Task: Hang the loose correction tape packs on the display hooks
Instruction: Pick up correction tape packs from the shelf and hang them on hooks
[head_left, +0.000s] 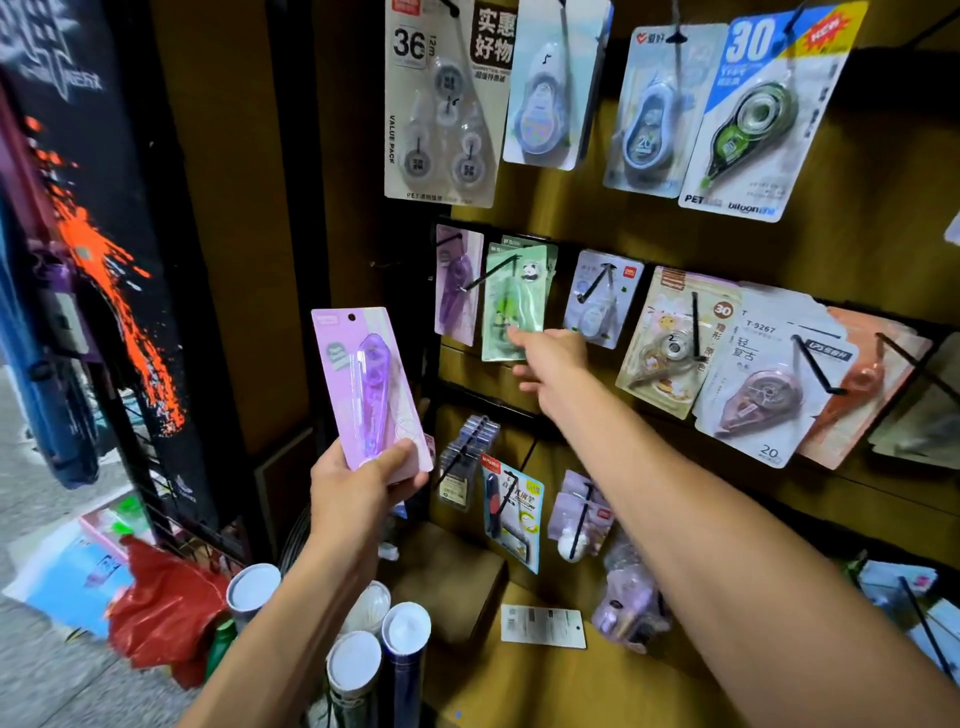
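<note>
My left hand (363, 480) grips the bottom of a purple correction tape pack (369, 384) and holds it upright in front of the display's left edge. A matching purple pack (456, 283) hangs on the leftmost hook of the middle row. Beside it hangs a green panda pack (511, 301) on a black hook (493, 273). My right hand (545, 364) reaches to the lower edge of that green pack, fingertips touching it; whether they pinch it I cannot tell. A loose white pack (543, 626) lies face down on the shelf below.
More tape packs hang in the top row (441, 104) and to the right (763, 374). Lower hooks carry small items (511, 512). White-capped tubes (358, 660) stand below my left arm, with a red bag (161, 613) on the floor at left.
</note>
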